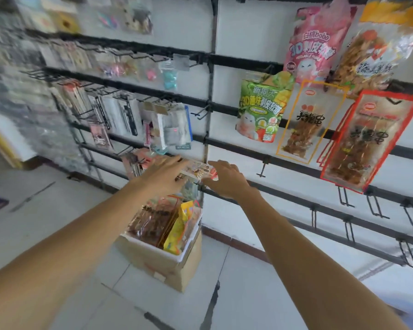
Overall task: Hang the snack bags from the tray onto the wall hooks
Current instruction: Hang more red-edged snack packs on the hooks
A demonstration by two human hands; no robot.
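Note:
A small snack bag (197, 170) is held between both hands, above the tray and close to the wall. My left hand (166, 176) grips its left end and my right hand (227, 178) pinches its right end. Below them a white tray (188, 246) rests on a cardboard box (177, 270) and holds several snack bags (157, 220), brown and yellow ones. On the wall to the right hang a green bag (260, 108), a pink bag (312, 41), an orange-edged bag (310, 120) and a red-edged bag (365, 141). Bare hooks (262, 166) stick out from the black rails.
More bare hooks (377, 208) line the lower rails on the right. Left of the vertical black post (209, 91), hooks carry small packaged goods (167, 127). The floor (57, 210) is pale tile.

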